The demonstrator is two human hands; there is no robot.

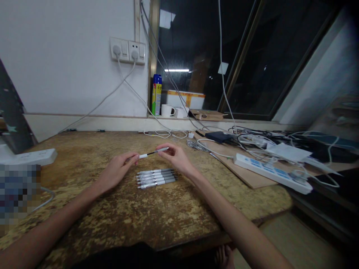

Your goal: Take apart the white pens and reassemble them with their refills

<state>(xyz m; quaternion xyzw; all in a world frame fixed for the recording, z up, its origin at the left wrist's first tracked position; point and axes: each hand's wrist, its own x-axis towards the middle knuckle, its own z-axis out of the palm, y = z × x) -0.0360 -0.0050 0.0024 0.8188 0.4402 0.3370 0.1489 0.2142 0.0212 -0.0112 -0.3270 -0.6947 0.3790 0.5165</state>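
Observation:
Both hands hold one white and grey pen (153, 152) level above the worn wooden table (117, 209). My left hand (119, 170) pinches its white end. At the grey end, my right hand (176, 157) grips with fingertips. A thin dark section shows in the pen's middle, as if the two halves are slightly apart. Just below the hands, several matching pens (156, 178) lie side by side in a neat row on the table.
A white power strip (30, 157) lies at the left. Another power strip (273, 173) sits on a board at the right among tangled cables (252, 140). A spray can (156, 94) and mugs (167, 110) stand on the window sill. Wall sockets (128, 50) sit above.

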